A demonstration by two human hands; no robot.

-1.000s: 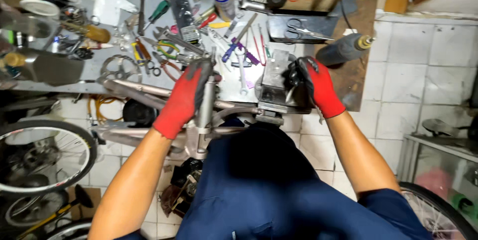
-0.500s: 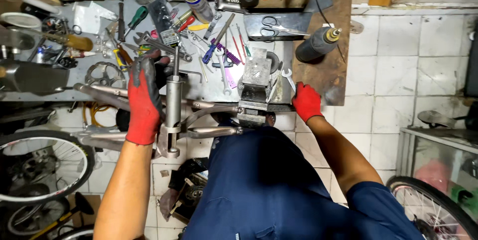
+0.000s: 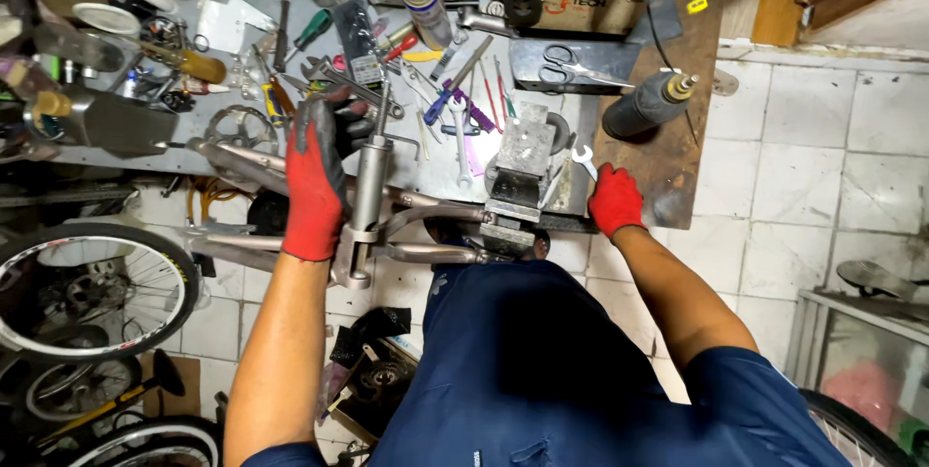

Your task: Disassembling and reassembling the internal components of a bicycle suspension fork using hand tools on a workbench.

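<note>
A silver bicycle frame lies across the bench front, clamped in a grey bench vise. Its head tube points toward me. My left hand, in a red and black glove, lies along the left side of the head tube, its fingers curled over the frame's top end. My right hand, also in a red glove, rests at the bench edge right of the vise. It is closed on a small silver open-ended spanner, whose head sticks out above the fingers.
The bench is crowded with screwdrivers, spanners, scissors, a spray can and a black bottle. Bicycle wheels stand on the left. White tiled floor lies on the right, beside a wooden board.
My right hand left the vise, moved right to the bench edge and closed on the spanner. My left hand slid from around the head tube to its left side.
</note>
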